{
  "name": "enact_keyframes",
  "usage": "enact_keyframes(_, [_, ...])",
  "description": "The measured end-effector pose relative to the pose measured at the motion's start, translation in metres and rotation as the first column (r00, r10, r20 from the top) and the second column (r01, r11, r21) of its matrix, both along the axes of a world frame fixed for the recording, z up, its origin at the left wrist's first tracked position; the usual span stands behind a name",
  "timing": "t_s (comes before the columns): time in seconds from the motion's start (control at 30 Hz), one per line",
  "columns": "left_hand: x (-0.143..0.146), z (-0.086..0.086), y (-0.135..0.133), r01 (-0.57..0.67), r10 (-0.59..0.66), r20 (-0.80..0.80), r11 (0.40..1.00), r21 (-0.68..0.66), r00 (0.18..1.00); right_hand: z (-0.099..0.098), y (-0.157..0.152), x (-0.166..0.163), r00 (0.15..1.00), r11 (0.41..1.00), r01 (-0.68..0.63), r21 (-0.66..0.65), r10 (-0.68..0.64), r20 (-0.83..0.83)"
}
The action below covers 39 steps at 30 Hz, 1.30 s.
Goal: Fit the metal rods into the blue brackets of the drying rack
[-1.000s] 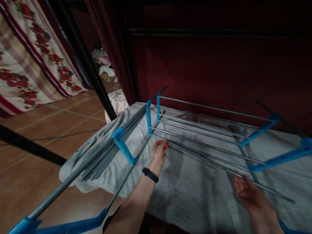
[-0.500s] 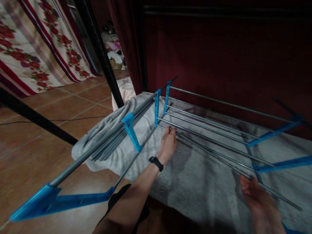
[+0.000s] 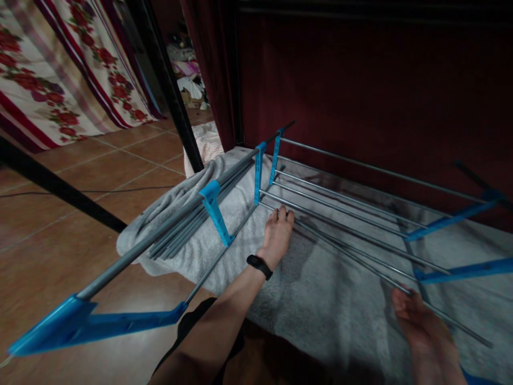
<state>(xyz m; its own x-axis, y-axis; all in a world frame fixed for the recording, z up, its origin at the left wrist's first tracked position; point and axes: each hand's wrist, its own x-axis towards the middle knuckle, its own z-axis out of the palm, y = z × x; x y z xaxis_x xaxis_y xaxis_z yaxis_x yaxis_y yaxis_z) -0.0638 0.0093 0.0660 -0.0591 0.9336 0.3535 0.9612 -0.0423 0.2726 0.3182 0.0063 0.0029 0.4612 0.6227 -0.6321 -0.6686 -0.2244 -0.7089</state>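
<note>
A drying rack [image 3: 352, 200] of grey metal rods and blue plastic joints lies low over a grey towel [image 3: 332, 299]. My left hand [image 3: 278, 235], with a black band on its wrist, reaches forward, and its fingers curl over the left end of a grey rod [image 3: 352, 259] close to an upright blue joint [image 3: 258, 171]. My right hand [image 3: 419, 321] is at the lower right, fingers closed round the same rod further along. The rod runs slanting from the blue joint toward the lower right.
A folded wing of the rack [image 3: 160, 235] with a blue corner piece [image 3: 56, 326] juts to the lower left over the tiled floor [image 3: 80, 182]. A black post [image 3: 172, 91], a flowered cloth [image 3: 60, 69] and a dark red curtain [image 3: 360, 91] stand behind.
My left hand has slid a little further along the rod toward the blue joint. My right hand has stayed on the rod. The view has shifted slightly left.
</note>
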Motion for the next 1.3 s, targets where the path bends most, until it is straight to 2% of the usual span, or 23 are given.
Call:
enact_keyframes(0.3, [-0.001, 0.004, 0.000, -0.064, 0.058, -0.095, 0.996, -0.062, 0.994, 0.005, -0.001, -0.012, 0.999, 0.999, -0.001, 0.039, -0.001, 0.032])
enact_keyframes(0.53, [-0.002, 0.003, 0.003, -0.010, 0.014, -0.235, 1.000, 0.018, 0.972, 0.006, -0.003, -0.033, 0.997, 0.992, 0.007, 0.126, 0.003, -0.074])
enact_keyframes(0.6, [0.002, 0.000, 0.005, 0.040, -0.041, -0.249, 0.999, -0.006, 0.968, 0.005, -0.005, -0.042, 0.995, 0.985, -0.003, 0.171, 0.020, -0.099])
enact_keyframes(0.67, [0.008, -0.004, 0.007, 0.151, -0.161, -0.241, 0.987, -0.060, 0.957, 0.002, -0.006, -0.052, 0.993, 0.976, -0.014, 0.217, 0.039, -0.110])
enact_keyframes(0.77, [0.022, -0.011, 0.008, 0.382, -0.407, -0.178, 0.910, -0.158, 0.896, -0.001, -0.007, -0.065, 0.992, 0.962, -0.050, 0.268, 0.079, -0.099])
enact_keyframes(0.83, [0.030, -0.016, 0.009, 0.471, -0.497, -0.126, 0.861, -0.191, 0.858, 0.000, -0.006, -0.072, 0.990, 0.958, -0.064, 0.280, 0.097, -0.104])
enact_keyframes(1.0, [0.029, -0.022, 0.015, 0.539, -0.568, -0.068, 0.807, -0.241, 0.820, 0.006, 0.005, -0.068, 0.994, 0.953, -0.032, 0.301, 0.061, -0.089])
enact_keyframes(1.17, [0.004, -0.024, 0.031, 0.517, -0.533, -0.003, 0.822, -0.241, 0.846, 0.012, 0.011, -0.040, 0.998, 0.932, 0.065, 0.356, -0.060, -0.026])
enact_keyframes(1.3, [-0.012, -0.023, 0.040, 0.565, -0.558, 0.096, 0.799, -0.207, 0.824, 0.016, 0.010, -0.016, 0.992, 0.924, 0.122, 0.363, -0.126, -0.013])
